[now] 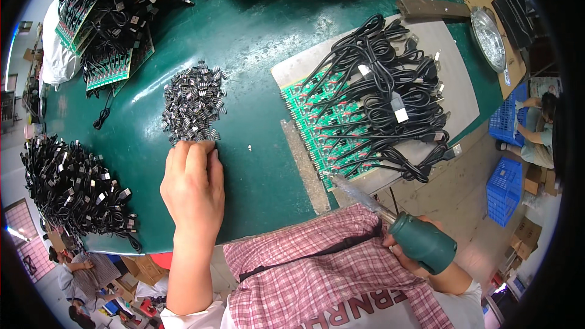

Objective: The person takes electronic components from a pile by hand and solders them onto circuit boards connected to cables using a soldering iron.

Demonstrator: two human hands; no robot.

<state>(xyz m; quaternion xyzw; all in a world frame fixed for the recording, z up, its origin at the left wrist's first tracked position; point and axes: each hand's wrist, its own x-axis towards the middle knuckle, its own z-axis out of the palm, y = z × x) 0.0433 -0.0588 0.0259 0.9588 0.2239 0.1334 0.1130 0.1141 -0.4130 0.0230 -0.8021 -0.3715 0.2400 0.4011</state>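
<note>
My left hand (194, 186) is at the near edge of a pile of small black and silver connectors (194, 100), its fingers bent and drawn together. Their tips touch the lowest pieces, and whatever they pinch is hidden. With my right hand (397, 251), largely behind the handle, I grip a green-handled soldering iron (420, 242). Its metal shaft points up and left, the tip close to the lower edge of a green circuit board panel (314, 128). Coiled black USB cables (390, 97) run from the panel to the right, over a pale board (460, 76).
A grey strip (306, 167) lies along the panel's left side. Black cables (79, 189) are heaped at left, with cabled circuit boards (109, 70) behind. A brown bar (432, 8) and a clear dish (487, 39) stand far right. Other people (539, 125) sit beyond the green table.
</note>
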